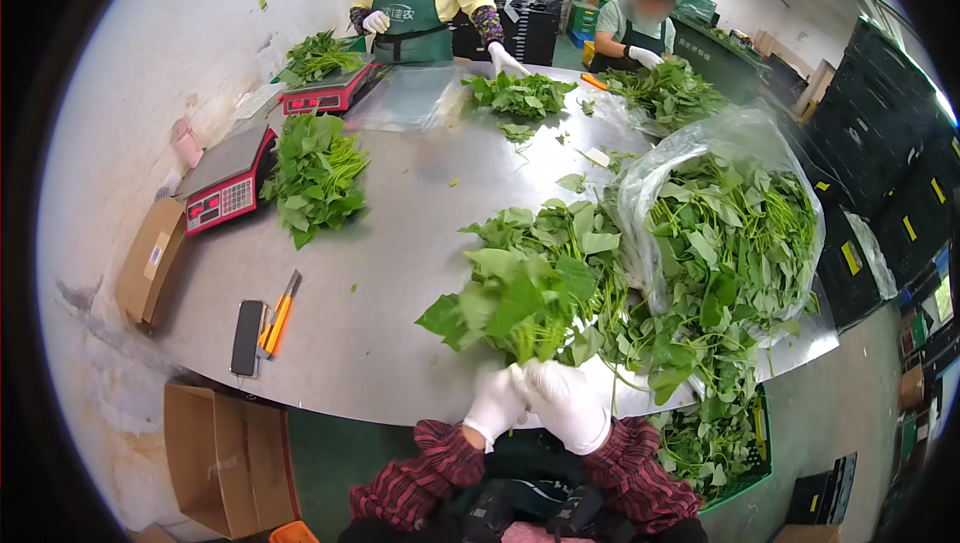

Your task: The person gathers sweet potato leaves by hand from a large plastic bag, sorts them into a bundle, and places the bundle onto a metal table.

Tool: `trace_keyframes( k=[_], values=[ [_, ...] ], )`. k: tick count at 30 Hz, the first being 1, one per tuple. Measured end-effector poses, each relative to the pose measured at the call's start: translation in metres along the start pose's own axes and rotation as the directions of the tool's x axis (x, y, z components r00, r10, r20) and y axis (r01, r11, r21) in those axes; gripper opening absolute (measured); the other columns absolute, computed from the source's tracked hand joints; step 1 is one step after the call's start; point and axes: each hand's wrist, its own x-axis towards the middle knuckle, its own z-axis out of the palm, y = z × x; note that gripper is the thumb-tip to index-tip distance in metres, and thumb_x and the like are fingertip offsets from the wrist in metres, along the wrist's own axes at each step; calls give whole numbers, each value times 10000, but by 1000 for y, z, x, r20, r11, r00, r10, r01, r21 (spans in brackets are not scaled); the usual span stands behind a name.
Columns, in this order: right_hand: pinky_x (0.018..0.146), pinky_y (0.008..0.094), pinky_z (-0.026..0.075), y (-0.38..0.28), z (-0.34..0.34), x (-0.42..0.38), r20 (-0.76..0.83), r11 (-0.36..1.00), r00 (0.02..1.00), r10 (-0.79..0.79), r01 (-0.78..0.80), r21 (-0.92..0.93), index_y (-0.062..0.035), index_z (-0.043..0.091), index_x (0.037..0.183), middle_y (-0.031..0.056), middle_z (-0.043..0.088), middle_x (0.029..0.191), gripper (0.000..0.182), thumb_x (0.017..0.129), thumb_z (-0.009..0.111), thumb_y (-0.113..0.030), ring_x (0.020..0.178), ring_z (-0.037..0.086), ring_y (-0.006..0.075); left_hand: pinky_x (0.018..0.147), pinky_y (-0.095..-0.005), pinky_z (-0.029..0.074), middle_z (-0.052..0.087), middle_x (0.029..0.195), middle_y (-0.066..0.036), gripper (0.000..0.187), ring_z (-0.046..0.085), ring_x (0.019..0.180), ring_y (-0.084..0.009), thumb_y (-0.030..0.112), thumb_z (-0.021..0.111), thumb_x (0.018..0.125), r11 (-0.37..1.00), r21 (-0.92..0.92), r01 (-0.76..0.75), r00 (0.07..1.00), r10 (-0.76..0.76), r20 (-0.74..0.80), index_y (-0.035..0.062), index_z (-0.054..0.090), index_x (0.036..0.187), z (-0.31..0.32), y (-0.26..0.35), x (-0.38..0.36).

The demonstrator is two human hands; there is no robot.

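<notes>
The left hand (497,405) and right hand (567,405), both in white gloves, are closed around the stem ends of a leafy bunch (510,293). The bunch is positioned over the near side of the metal table (390,313), left of the clear plastic bag (637,223). Its leaves are broad, pointed and bright green, fanning away from the hands; its slender stems are paler, yellowish green and gathered together.

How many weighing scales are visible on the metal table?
2. The nearer scale is on the left; the farther scale is beyond it, with leafy greens on top. No other shows, though greens could hide something.
</notes>
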Motion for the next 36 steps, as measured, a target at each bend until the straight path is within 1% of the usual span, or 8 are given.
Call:
trace_keyframes(
  k=[3,6,14,19,21,29,31,36],
  values=[
    [491,390,403,-3,-5,-4,-33,999,999,16,-15,37,-73,546,736,118,471,591,152,827,601,-181,529,494,299,565,-297,501,639,821,-125,89,636,654,-202,105,500,909,860,-509,-28,980,-76,-182,32,551,913,-17,-14,5],
    [500,373,448,36,3,-12,52,890,904,425,-407,-203,-29,558,714,164,564,623,283,868,582,-265,548,585,286,492,-288,526,638,871,-146,59,639,597,-209,104,517,911,671,-741,-35,961,-181,-209,47,504,922,-60,-3,1],
    [614,439,466,112,47,-11,10,957,973,232,-226,-182,-43,536,842,190,582,724,95,837,533,-138,729,594,369,374,-236,251,451,517,6,70,323,355,-84,159,535,920,341,-900,-272,936,-125,-330,113,497,886,-81,-39,-14],
    [609,414,460,100,37,14,135,930,956,261,-212,-300,-52,553,796,154,588,720,151,826,585,-197,709,592,342,385,-244,224,322,433,43,64,273,345,-73,164,545,914,354,-909,-219,928,-212,-306,102,558,919,-80,-34,-21],
    [536,390,451,74,20,24,-151,957,957,248,-266,-116,-65,558,756,140,566,651,173,827,615,-213,611,579,318,384,-240,227,323,426,46,68,277,343,-71,152,550,910,364,-906,-217,924,-224,-311,93,575,931,-81,-33,-18],
    [510,341,430,71,25,9,-207,836,811,547,-519,177,-34,580,795,153,570,623,190,885,589,-200,518,538,291,399,-199,308,556,624,-31,126,403,421,-65,104,574,875,659,-739,-140,882,-256,-395,16,588,964,-45,3,-5],
    [464,217,378,57,24,11,-196,743,751,630,-511,432,10,587,831,-22,484,561,196,904,579,-171,500,413,41,426,-200,335,632,740,-67,167,433,445,-65,99,604,850,661,-737,-141,905,-215,-366,-15,599,973,-35,12,-1],
    [471,333,432,21,21,3,-107,866,888,448,-401,297,-33,567,846,129,553,623,129,879,594,-154,520,562,252,449,-179,340,623,737,-19,187,461,485,-44,119,653,832,589,-802,-98,933,-226,-280,-12,631,963,-18,26,12]
  ],
)
